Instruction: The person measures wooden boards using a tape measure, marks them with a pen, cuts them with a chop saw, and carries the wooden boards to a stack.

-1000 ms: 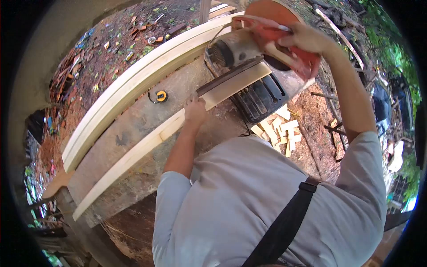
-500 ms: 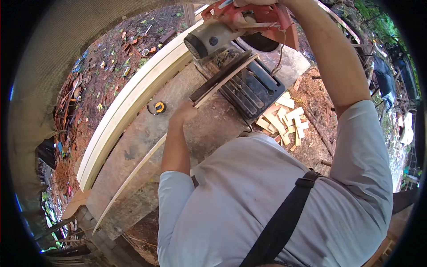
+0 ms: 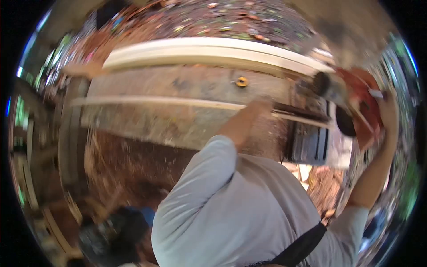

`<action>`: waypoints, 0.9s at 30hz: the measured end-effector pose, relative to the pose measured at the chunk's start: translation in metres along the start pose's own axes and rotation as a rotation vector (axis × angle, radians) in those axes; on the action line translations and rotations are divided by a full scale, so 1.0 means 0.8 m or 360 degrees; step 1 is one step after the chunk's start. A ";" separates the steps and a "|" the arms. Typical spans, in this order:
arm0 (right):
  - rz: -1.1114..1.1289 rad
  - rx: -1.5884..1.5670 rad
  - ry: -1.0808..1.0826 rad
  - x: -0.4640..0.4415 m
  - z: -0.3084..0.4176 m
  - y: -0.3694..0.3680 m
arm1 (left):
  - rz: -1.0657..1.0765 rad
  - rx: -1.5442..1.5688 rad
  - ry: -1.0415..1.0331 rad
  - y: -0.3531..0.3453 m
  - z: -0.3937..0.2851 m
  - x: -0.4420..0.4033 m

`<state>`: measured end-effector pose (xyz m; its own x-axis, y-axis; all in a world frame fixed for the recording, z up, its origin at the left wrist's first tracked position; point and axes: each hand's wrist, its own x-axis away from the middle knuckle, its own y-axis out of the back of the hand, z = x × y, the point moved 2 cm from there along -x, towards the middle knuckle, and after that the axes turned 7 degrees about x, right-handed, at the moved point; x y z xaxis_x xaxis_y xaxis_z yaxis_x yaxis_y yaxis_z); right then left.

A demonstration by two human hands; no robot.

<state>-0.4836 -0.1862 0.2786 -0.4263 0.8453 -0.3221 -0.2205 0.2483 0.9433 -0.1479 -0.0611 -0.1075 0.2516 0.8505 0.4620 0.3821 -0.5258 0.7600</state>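
My right hand (image 3: 388, 108) grips the saw (image 3: 367, 109); my left hand (image 3: 261, 108) touches the strip (image 3: 187, 102), grasp unclear. Apparent step: positioning; next move requires steady alignment.

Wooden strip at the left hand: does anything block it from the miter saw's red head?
Nothing visible stands between the wooden strip and the red saw head, though blur hides detail. The dark fence runs alongside, not across; the yellow tape measure lies apart.
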 end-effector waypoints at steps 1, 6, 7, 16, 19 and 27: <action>-0.0004 -0.0209 -0.0016 -0.009 -0.034 -0.019 | -0.0146 0.0129 0.0089 0.006 -0.003 0.011; 0.0108 -0.0184 -0.0059 -0.016 -0.029 -0.012 | -0.0121 0.0102 0.0126 0.021 -0.022 0.037; 0.0065 -0.0263 -0.0093 -0.014 -0.027 -0.013 | -0.0148 0.0075 0.0121 0.013 -0.018 0.030; 0.0181 -0.0031 -0.0171 -0.013 -0.009 0.002 | 0.0019 0.0212 0.0177 0.034 -0.028 0.057; 0.0209 -0.0028 -0.0175 -0.015 -0.017 -0.001 | -0.0021 0.0202 0.0182 0.029 -0.025 0.052; 0.0216 -0.0003 -0.0194 -0.016 -0.021 -0.003 | -0.0007 0.0021 0.0060 -0.019 -0.029 0.061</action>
<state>-0.4923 -0.2054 0.2795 -0.3425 0.9222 -0.1798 -0.1702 0.1273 0.9772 -0.1623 -0.0114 -0.0857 0.2162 0.8526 0.4758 0.3947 -0.5220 0.7561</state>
